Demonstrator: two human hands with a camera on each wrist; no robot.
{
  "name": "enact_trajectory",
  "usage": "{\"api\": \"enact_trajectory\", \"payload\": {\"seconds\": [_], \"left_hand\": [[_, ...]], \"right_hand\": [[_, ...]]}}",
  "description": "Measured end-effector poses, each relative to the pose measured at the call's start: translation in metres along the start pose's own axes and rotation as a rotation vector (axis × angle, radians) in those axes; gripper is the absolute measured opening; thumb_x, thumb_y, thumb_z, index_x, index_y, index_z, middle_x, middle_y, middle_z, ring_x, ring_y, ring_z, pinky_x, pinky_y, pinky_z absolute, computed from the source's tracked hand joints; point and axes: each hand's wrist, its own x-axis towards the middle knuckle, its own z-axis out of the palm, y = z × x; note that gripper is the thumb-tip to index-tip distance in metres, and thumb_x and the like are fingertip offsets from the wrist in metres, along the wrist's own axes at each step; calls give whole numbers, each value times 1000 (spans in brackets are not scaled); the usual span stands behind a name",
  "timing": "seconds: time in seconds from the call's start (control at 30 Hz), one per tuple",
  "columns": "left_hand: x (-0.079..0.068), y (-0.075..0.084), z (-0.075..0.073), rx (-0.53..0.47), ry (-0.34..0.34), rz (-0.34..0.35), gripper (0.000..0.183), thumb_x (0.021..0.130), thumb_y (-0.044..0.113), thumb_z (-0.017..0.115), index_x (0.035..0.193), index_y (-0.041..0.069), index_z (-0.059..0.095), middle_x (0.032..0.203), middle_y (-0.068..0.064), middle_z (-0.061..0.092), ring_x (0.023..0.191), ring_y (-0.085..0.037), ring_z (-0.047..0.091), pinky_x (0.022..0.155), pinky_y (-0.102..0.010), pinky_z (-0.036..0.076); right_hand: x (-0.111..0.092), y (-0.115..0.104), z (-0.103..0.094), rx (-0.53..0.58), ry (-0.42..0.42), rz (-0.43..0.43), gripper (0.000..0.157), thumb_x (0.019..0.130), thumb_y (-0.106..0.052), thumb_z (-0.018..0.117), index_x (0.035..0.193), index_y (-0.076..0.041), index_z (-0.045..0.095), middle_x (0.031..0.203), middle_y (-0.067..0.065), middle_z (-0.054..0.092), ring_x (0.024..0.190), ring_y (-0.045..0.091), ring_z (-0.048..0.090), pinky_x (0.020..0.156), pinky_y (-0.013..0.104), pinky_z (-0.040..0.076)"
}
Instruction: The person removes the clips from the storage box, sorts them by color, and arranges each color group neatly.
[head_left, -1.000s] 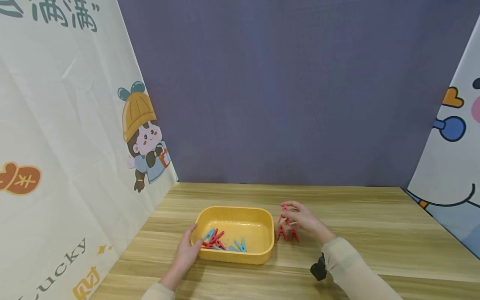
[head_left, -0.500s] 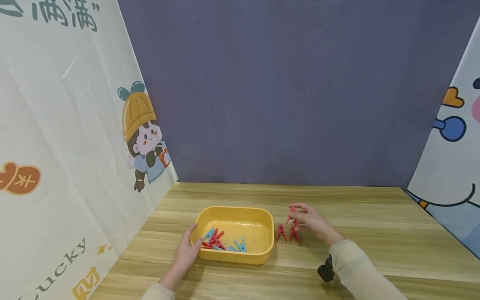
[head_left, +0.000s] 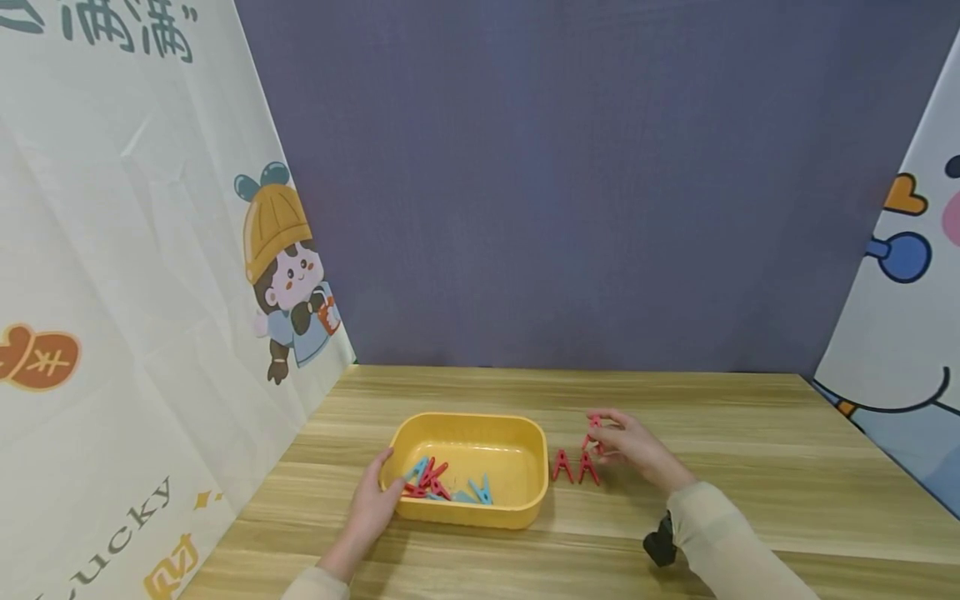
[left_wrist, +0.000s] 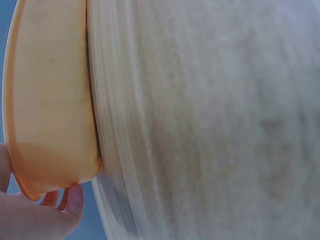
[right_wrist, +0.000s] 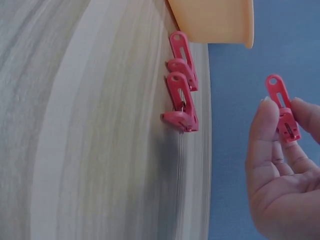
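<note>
My left hand (head_left: 372,500) grips the left end of a yellow plastic basin (head_left: 472,517), thumb over the rim and fingertips against the outer wall, as the left wrist view shows. To the right of the basin, my right hand (head_left: 636,450) pinches a red clothespin (right_wrist: 287,120) between thumb and fingers, raised above the table. Two more red clothespins stand legs-down side by side just right of the basin, one nearer the basin (right_wrist: 180,47) and one nearer my right hand (right_wrist: 178,92). Inside the basin lie several red clothespins (head_left: 431,477) and blue clothespins (head_left: 483,490), bunched toward its front left.
The wood-grain table (head_left: 720,467) runs back to a dark blue-grey backdrop (head_left: 562,208). A printed white sheet (head_left: 150,275) flanks the left side, and another printed sheet (head_left: 892,333) the right. A black device (head_left: 661,543) sits at my right wrist.
My right hand has shifted rightward with the red clothespin, from behind the left standing clothespin to behind the right one. The left hand and basin stay put.
</note>
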Motion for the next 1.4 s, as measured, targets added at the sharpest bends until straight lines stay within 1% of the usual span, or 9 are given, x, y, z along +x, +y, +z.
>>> {"api": "enact_trajectory", "payload": {"seconds": [0.23,0.47,0.57,0.73,0.83,1.03,1.23,1.4], "left_hand": [[-1,1,0,-7,0,3,51,85,-1,53,132,-9,38,135,-32,36,125,-47,30,103,-56,24],[-1,2,0,-7,-2,6,51,85,-1,53,133,-9,38,135,-32,35,125,-47,30,103,-57,23],[0,2,-1,-5,-4,4,51,85,-1,53,133,-8,37,135,-32,35,125,-47,29,103,-57,23],[0,2,-1,-6,-6,1,51,86,0,53,133,-8,37,136,-32,34,125,-47,29,103,-56,23],[0,3,0,-9,-3,3,51,85,-1,53,133,-9,37,136,-32,35,125,-46,29,103,-56,23],[0,3,-1,-13,-4,-1,51,86,-1,52,133,-9,37,136,-32,34,126,-47,28,103,-56,23],[-1,2,-1,-11,-8,-7,51,86,-1,53,134,-8,37,136,-32,34,125,-47,28,103,-57,23],[-1,3,-1,-11,-10,-8,51,86,0,53,134,-8,37,136,-32,33,126,-47,28,103,-57,23]], "right_hand": [[-2,5,-6,-13,-25,3,62,90,-23,60,137,5,32,92,12,60,80,29,61,66,37,55],[-5,9,-9,-6,-24,37,63,90,-24,60,137,6,31,88,14,58,78,25,62,68,36,54],[-5,12,-10,-7,-16,41,61,90,-21,59,137,6,31,87,13,58,77,24,61,65,34,54],[-3,15,-11,-17,-6,42,53,93,-13,53,137,7,31,85,12,58,73,21,61,60,30,54],[-2,16,-11,-15,1,51,52,93,-11,52,137,7,30,85,12,58,72,20,61,58,28,53],[-3,18,-12,-13,9,63,54,92,-11,54,136,7,28,86,12,58,70,18,61,57,27,54],[-4,23,-14,-42,21,73,54,92,-11,55,135,7,29,84,8,59,69,17,60,55,27,53],[-5,24,-14,-62,17,78,55,91,-13,55,135,8,29,83,7,61,69,15,60,56,27,53]]}}
